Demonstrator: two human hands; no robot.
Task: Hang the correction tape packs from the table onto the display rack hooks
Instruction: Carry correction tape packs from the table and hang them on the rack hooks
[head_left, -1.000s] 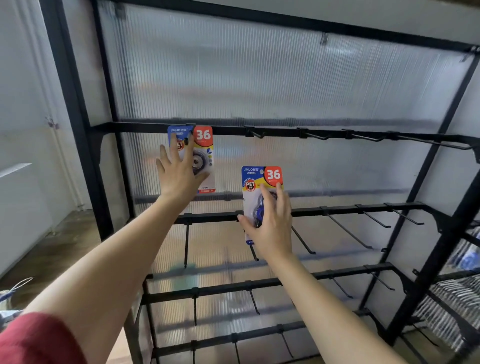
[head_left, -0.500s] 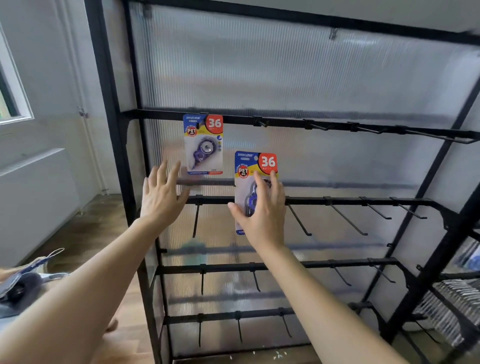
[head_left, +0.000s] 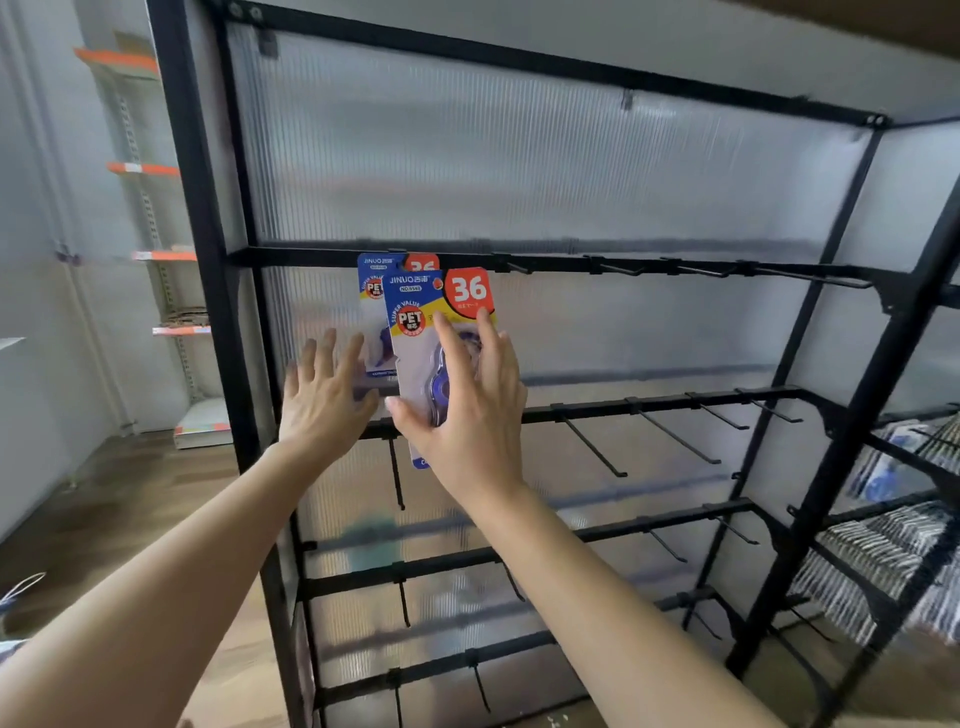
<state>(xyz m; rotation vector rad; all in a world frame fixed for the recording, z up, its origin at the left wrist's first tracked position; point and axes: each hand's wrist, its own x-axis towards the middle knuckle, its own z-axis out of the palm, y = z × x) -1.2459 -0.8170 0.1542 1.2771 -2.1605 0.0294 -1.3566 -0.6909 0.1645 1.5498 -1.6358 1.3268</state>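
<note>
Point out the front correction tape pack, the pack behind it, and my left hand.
Front blue-and-yellow card correction tape pack (head_left: 410, 318): head view, red PET badge.
Rear matching correction tape pack (head_left: 370, 312): head view, visible left card strip.
Left hand (head_left: 324, 410): head view, back of hand.

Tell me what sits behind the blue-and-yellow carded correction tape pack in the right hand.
A second, identical blue-and-yellow carded pack hangs at the black hook rail; its left strip and top edge show. The held pack and right hand cover the rest.
</note>
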